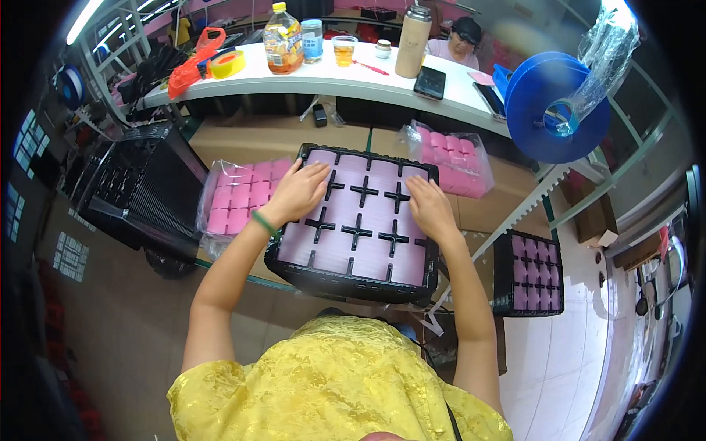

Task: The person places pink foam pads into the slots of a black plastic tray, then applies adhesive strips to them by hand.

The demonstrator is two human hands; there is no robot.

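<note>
In front of me lies a black tray (pixel 346 285) with cross-shaped dividers (pixel 357 232). Pale pink, film-like material (pixel 334 246) fills the spaces between the crosses. My left hand (pixel 300 192) rests on the tray's upper left part, its fingers stretched over the rim onto the pink surface. On the opposite side my right hand (pixel 430 206) lies along the right rim, fingers extended inward and flat. Neither hand is closed round anything. A green band (pixel 263 222) circles my left wrist.
Clear-wrapped pink blocks (pixel 239 192) lie left of the tray, and another pink pack (pixel 452 158) is behind it to the right. Stacked black trays (pixel 140 184) stand left; a filled tray (pixel 533 272) sits right. Bottles line the white shelf (pixel 243 82). A blue reel (pixel 540 110) overhangs; a person sits beyond.
</note>
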